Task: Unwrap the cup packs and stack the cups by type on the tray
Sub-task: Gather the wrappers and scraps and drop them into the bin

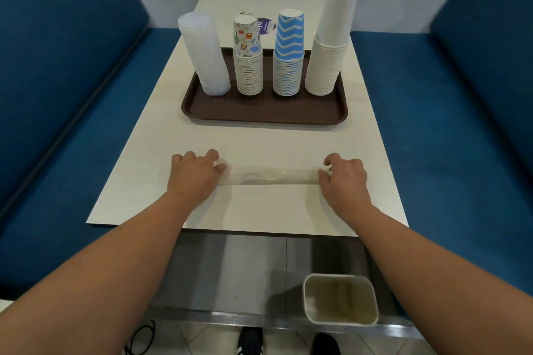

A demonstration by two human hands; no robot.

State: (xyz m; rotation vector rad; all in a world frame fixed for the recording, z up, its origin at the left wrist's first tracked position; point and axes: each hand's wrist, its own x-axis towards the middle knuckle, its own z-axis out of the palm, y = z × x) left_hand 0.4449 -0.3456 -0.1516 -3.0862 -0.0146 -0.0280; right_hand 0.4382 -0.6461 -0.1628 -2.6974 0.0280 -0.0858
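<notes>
Booth table (259, 210), pale top, blue benches either side; small bin (340, 300) on the floor below its near edge. Item: clear wrapper (268, 176), empty, rolled flat across the near table. Left hand (193, 173) and right hand (344, 174) — fingers curled, pinching one end each. Advice: roll it evenly from both ends, tight, so it drops cleanly into the bin. Beyond: brown tray (259, 112) bearing four stacks — clear cups (204, 55), patterned cups (248, 60), blue zigzag cups (288, 57), white cups (331, 43). Stacking appears done.

Four cup stacks (288, 52) stand in a row on the tray (259, 112); wrapper (268, 176) lies before it.
</notes>
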